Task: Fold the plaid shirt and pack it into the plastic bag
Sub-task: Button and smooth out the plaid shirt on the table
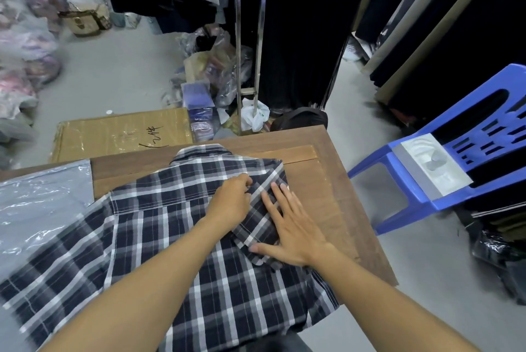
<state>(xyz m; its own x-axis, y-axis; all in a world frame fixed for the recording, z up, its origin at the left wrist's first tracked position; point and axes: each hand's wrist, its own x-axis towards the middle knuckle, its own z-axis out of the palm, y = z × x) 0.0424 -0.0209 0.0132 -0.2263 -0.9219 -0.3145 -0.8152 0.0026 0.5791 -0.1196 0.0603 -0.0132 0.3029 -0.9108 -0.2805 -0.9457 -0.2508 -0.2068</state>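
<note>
The navy, grey and white plaid shirt (159,226) lies back up on the brown wooden table (318,181), collar at the far edge. Its right sleeve is folded inward over the back. My left hand (232,199) pinches the upper edge of that folded sleeve with curled fingers. My right hand (293,228) lies flat with fingers spread on the folded sleeve, pressing it down. The left sleeve spreads out toward the left over a clear plastic bag (37,209) that lies flat on the table's left part.
A blue plastic chair (444,181) with a white moulded tray (432,164) on its seat stands to the right. A flat cardboard box (119,132) lies on the floor beyond the table. Behind it are a metal clothes rack (239,67), dark hanging garments and bagged goods.
</note>
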